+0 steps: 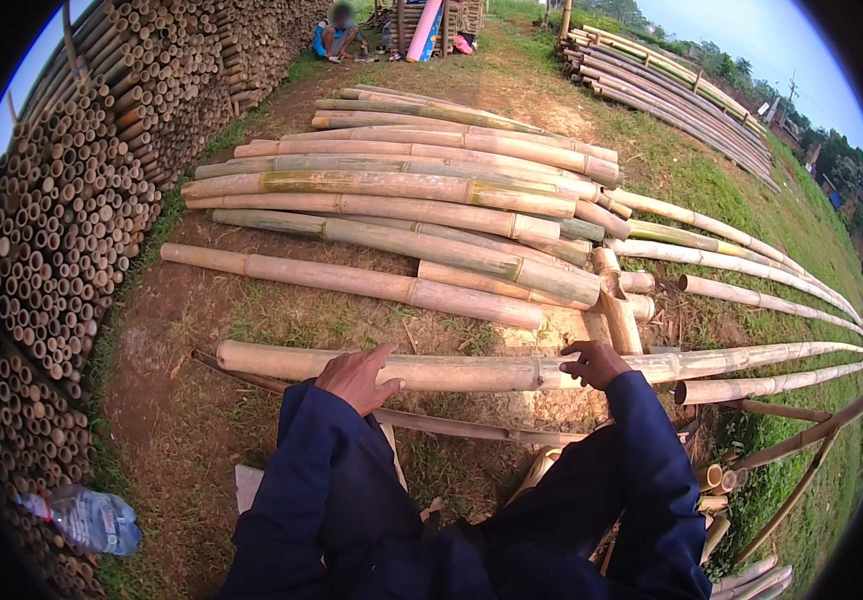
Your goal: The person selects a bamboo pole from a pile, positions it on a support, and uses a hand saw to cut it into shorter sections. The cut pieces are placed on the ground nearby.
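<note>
A long pale bamboo pole [462,373] lies crosswise in front of me. My left hand [357,380] is at its left part, fingers spread, thumb and forefinger apart; it seems to rest on the near side of the pole. Farther right, my right hand [597,364] is over the same pole near a dark-ringed joint, its fingers bent and apart from the thumb. Neither hand grips anything. A split bamboo piece [620,312] stands at an angle just beyond the pole. On the near side, a thinner bamboo strip [472,428] runs below it.
Beyond lies a pile of cut bamboo poles [392,190]. A tall bamboo stack [52,230] rises at the left, with a clear plastic jug [92,520] near its foot. Bamboo rails [802,435] stand at right. A person [337,35] sits far back.
</note>
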`<control>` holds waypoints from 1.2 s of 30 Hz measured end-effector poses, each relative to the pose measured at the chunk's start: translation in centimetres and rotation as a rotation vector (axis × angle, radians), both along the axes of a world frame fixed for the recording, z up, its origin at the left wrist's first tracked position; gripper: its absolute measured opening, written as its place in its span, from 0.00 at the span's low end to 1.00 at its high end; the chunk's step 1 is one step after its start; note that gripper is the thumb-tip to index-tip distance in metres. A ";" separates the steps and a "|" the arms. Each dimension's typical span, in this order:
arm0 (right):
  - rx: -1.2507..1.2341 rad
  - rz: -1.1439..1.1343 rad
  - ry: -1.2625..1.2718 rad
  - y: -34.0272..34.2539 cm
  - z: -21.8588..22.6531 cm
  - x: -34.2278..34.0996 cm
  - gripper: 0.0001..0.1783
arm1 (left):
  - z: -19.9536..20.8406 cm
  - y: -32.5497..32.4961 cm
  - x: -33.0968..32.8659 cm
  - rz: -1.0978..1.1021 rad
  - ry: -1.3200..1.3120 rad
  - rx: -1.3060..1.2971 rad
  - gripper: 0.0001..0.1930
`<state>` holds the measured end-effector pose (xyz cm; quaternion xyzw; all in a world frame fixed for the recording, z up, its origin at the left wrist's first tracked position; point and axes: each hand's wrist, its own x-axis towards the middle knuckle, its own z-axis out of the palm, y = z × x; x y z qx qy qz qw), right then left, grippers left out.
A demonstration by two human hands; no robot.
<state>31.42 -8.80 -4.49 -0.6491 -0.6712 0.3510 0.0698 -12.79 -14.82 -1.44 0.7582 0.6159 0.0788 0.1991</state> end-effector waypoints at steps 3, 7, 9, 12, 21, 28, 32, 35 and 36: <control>0.009 0.007 0.003 0.1 -0.2 0.1 0.26 | 0.1 0.0 0.1 0.004 0.002 0.001 0.35; 0.027 0.026 0.002 0.1 -0.3 0.2 0.24 | 0.3 -0.1 0.1 0.011 0.005 -0.006 0.35; 0.031 0.028 0.007 0.0 -0.3 0.2 0.24 | 0.3 -0.1 0.1 0.010 0.001 -0.002 0.35; 0.026 0.020 0.012 0.0 -0.2 0.2 0.25 | 0.1 -0.1 0.1 0.009 0.010 0.003 0.35; 0.011 0.003 0.012 -0.2 0.4 -0.1 0.26 | 0.5 -0.1 0.1 -0.010 0.014 -0.021 0.34; 0.008 0.010 0.010 -0.1 0.3 -0.1 0.27 | 0.2 0.0 -0.1 -0.023 0.009 -0.011 0.34; 0.006 0.009 0.024 0.0 0.1 0.1 0.27 | 0.3 0.0 0.0 -0.023 0.017 -0.010 0.34; -0.001 0.007 0.012 0.0 0.1 -0.1 0.26 | 0.4 -0.1 0.0 -0.020 0.012 -0.010 0.34; 0.001 0.007 0.014 0.0 0.1 -0.1 0.26 | 0.4 -0.1 0.0 -0.020 0.007 -0.008 0.34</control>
